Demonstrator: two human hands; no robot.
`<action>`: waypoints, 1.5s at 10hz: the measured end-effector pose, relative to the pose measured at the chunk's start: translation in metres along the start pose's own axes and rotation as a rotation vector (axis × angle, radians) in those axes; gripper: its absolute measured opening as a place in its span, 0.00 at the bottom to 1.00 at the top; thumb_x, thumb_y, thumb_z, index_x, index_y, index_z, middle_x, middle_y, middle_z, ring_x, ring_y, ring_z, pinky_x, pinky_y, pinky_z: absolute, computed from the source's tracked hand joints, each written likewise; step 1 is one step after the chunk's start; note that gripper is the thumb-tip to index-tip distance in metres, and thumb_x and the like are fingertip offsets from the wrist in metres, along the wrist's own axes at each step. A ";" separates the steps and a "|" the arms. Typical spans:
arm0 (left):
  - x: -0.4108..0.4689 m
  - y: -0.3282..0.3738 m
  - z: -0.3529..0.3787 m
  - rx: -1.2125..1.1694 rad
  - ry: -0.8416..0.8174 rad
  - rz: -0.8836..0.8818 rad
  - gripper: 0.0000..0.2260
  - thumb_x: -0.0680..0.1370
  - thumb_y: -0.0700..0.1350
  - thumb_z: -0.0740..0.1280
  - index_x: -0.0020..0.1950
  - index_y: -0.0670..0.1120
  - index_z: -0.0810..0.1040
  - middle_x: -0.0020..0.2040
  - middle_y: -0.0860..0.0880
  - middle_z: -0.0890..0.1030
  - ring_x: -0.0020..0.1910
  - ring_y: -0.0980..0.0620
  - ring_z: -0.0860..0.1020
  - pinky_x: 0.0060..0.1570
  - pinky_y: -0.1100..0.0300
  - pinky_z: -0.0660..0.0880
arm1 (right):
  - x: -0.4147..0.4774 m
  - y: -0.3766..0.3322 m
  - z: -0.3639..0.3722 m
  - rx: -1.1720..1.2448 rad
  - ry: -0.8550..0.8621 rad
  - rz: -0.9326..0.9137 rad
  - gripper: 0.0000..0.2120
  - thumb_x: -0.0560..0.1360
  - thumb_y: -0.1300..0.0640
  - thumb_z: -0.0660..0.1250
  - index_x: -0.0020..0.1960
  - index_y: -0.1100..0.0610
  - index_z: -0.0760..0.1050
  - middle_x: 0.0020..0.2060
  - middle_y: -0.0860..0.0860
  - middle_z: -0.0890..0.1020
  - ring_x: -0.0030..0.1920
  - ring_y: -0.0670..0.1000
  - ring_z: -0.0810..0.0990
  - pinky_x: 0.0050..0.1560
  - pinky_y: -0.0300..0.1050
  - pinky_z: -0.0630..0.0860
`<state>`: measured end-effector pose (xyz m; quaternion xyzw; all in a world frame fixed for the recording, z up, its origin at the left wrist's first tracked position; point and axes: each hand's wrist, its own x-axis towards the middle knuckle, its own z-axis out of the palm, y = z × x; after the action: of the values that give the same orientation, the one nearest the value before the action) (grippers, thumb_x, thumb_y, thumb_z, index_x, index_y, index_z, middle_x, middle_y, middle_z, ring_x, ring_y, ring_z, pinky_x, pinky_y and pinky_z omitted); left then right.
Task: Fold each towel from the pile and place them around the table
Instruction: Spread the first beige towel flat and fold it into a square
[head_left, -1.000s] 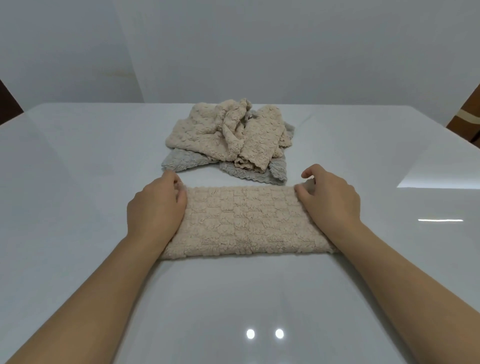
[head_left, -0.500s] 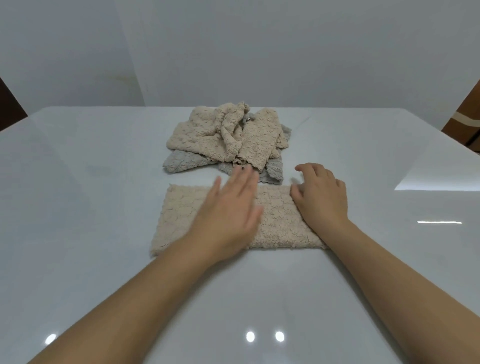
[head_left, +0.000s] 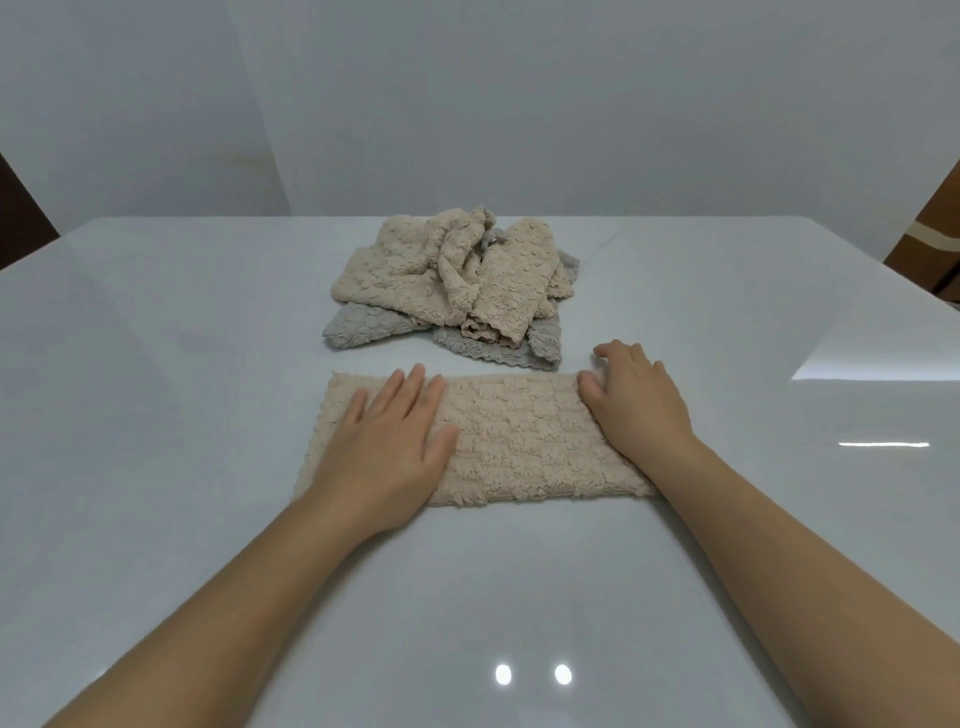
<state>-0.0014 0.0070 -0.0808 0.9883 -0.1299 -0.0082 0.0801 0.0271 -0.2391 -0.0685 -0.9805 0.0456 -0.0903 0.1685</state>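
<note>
On the glossy white table (head_left: 156, 467), just before the crumpled pile (head_left: 452, 280), the beige towel (head_left: 519, 441) lies folded lengthwise under the flat, straight-fingered left hand (head_left: 387, 457), the right hand (head_left: 639, 410) curling round its right end; the slick top could let it skid and skew the fold; no writing shows

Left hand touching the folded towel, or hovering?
Touching. Head view: left hand lies flat, palm down, on the folded towel, covering its left half.
</note>
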 end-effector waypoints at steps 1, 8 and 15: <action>-0.007 -0.023 -0.004 0.005 0.005 -0.069 0.30 0.79 0.61 0.38 0.80 0.53 0.44 0.80 0.54 0.42 0.78 0.56 0.41 0.76 0.52 0.40 | 0.000 0.000 0.000 0.002 0.003 -0.002 0.17 0.81 0.52 0.56 0.66 0.60 0.69 0.60 0.55 0.74 0.60 0.56 0.69 0.59 0.48 0.62; -0.020 -0.043 -0.008 -0.015 -0.014 -0.162 0.27 0.83 0.56 0.42 0.80 0.48 0.43 0.80 0.50 0.42 0.78 0.52 0.41 0.76 0.47 0.40 | -0.047 -0.114 0.021 -0.089 -0.196 -0.442 0.29 0.84 0.46 0.43 0.80 0.57 0.40 0.79 0.52 0.40 0.78 0.52 0.35 0.76 0.59 0.37; -0.019 -0.046 -0.007 -0.011 -0.013 -0.153 0.27 0.83 0.55 0.43 0.80 0.48 0.42 0.80 0.50 0.42 0.78 0.51 0.41 0.76 0.47 0.40 | -0.045 -0.045 0.016 -0.154 -0.289 -0.269 0.31 0.83 0.42 0.41 0.80 0.56 0.42 0.79 0.50 0.43 0.78 0.50 0.40 0.77 0.53 0.38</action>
<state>-0.0077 0.0567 -0.0811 0.9948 -0.0545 -0.0211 0.0836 -0.0112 -0.1863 -0.0752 -0.9905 -0.1035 0.0331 0.0845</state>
